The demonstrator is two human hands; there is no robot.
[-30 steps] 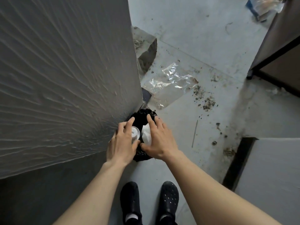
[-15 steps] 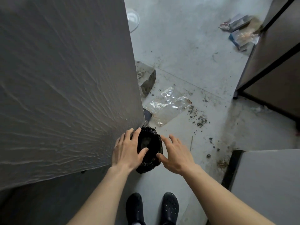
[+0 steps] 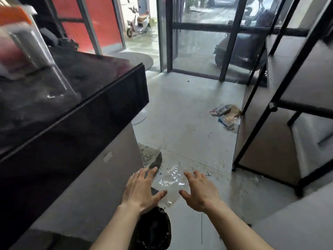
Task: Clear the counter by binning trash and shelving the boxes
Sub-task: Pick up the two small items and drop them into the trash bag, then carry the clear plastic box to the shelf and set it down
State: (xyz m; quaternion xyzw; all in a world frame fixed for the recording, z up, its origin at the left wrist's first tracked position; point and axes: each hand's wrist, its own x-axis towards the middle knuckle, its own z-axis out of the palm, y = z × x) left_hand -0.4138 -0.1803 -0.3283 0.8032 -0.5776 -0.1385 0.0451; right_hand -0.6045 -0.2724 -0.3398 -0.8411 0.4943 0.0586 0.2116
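Observation:
My left hand [image 3: 140, 190] and my right hand [image 3: 200, 192] hover side by side over the floor, fingers spread, both holding nothing. Below my left wrist stands a small bin lined with a black bag [image 3: 153, 230], tucked against the grey counter side [image 3: 93, 186]. The black countertop [image 3: 86, 91] runs along the left, with blurred clear and orange packaging [image 3: 21, 42] on it. Under my hands lies a crumpled clear plastic sheet [image 3: 171, 179] on the floor.
A black-framed shelf unit [image 3: 281, 105] stands at the right, with wrappers [image 3: 227, 116] on the floor beside its foot. Dirt and a broken concrete chunk [image 3: 155, 161] lie by the counter corner. An open glass doorway [image 3: 180, 42] is ahead, scooters outside.
My hands let go of the white trash into the black bin bag and lifted away, open. The view rose from the floor to the counter and doorway.

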